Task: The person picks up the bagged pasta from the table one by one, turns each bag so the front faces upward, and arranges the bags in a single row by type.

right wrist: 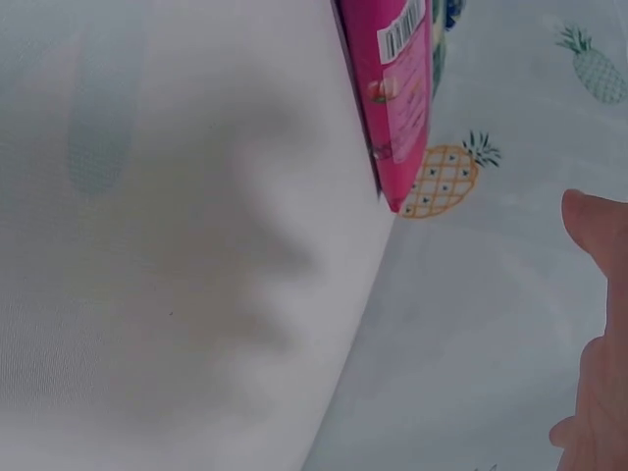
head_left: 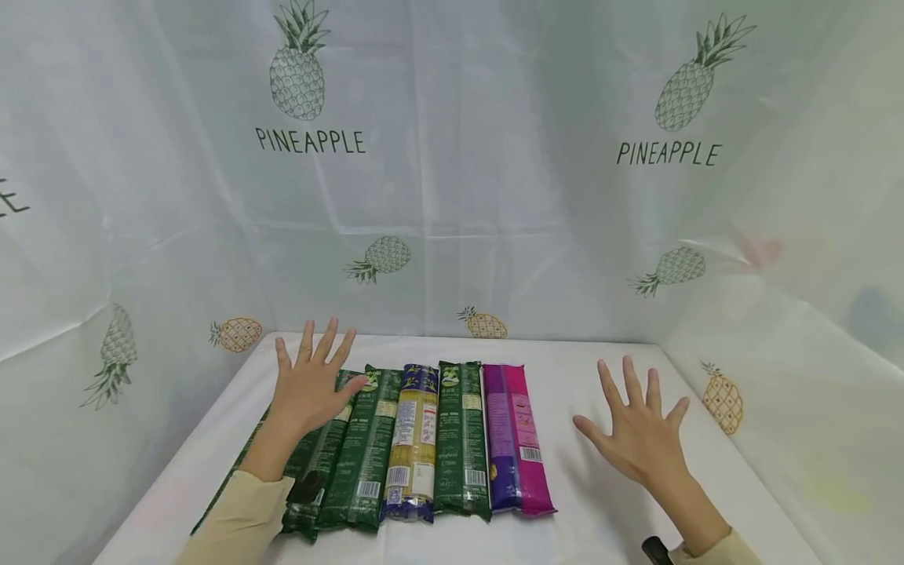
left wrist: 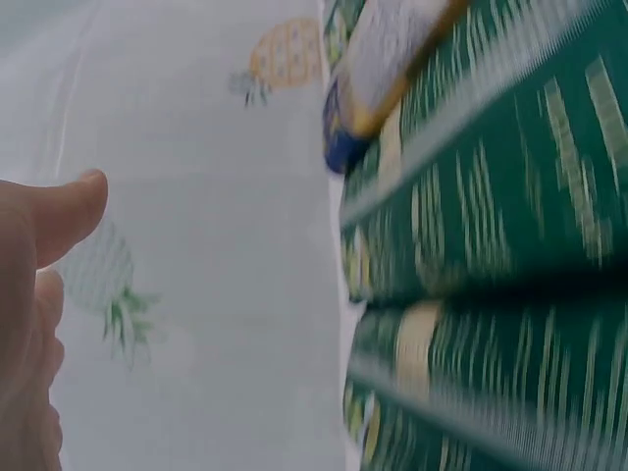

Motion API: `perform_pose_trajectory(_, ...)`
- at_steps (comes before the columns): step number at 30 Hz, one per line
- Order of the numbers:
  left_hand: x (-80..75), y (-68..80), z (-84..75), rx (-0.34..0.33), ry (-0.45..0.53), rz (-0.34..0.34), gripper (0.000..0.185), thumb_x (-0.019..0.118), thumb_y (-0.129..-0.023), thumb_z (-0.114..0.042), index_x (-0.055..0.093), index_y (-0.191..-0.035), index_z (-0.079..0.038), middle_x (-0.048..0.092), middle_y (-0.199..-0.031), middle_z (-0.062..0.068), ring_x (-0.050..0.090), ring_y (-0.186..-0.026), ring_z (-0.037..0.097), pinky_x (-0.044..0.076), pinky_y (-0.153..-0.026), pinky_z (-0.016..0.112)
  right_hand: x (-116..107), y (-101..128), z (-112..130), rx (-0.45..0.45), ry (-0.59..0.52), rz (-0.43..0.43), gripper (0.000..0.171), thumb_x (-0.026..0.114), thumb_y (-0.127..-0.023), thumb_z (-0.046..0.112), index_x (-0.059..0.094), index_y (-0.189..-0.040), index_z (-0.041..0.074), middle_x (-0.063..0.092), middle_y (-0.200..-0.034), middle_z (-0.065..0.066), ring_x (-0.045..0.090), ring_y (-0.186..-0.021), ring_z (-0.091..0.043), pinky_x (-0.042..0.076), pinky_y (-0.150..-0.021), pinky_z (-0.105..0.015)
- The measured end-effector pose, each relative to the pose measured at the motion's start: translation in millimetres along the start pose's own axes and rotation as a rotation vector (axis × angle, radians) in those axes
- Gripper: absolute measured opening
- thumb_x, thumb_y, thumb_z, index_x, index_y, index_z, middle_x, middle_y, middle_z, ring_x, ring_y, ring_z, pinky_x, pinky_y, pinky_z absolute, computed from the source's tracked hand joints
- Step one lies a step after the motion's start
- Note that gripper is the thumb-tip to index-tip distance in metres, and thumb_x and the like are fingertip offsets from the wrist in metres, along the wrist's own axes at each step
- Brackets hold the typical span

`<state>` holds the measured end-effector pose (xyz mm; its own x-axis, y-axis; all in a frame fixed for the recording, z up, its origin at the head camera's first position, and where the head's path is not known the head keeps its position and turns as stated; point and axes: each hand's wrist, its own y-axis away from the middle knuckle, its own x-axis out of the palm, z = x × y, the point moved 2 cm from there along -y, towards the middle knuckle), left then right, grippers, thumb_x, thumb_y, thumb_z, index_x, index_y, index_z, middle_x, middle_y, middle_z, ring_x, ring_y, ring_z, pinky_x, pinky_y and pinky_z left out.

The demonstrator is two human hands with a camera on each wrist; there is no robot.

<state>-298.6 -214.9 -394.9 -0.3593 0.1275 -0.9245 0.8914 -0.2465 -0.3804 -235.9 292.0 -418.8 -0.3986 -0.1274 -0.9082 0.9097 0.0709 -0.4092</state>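
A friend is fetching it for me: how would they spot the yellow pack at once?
On the white table, packs lie side by side in a row. Count from the right end: the pink-purple pack comes first, then a green pack, then the yellow pack. It alone has blue ends and a yellow middle, with a green pack on each side.

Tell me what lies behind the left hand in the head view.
Green packets on the white table show partly past the left hand and forearm. What the hand and forearm cover cannot be seen, so the number of packets there is uncertain.
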Motion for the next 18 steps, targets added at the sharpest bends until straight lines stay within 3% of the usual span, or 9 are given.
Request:
perform_pose_trajectory(9,19.4,-23.1,-50.2,0.075,0.065,-0.008,0.087,0.053,-0.104,-0.066,0.019,-0.172,-0.025,0.008,-0.179,0.012,-0.005,-0.163,0.042,-0.01,-0.119,0.077,2.4,-0.1,4.7,0.015,-0.027,0.015,0.103,0.057,-0.095,0.075,0.013,-0.173,0.023,0.013,-0.175,-0.026,0.011,-0.153,-0.066,0.0,-0.102,-0.095)
perform_pose_trajectory(18,31.8,-42.8,-104.1,0.12,0.183,0.114,0.087,0.05,-0.105,-0.066,0.011,-0.173,-0.028,0.005,-0.178,0.011,-0.005,-0.163,0.042,0.006,-0.122,0.077,12.8,-0.5,18.7,0.042,-0.104,0.098,0.103,0.056,-0.098,0.072,0.01,-0.173,0.018,0.01,-0.174,-0.029,0.018,-0.151,-0.066,0.015,-0.103,-0.093)
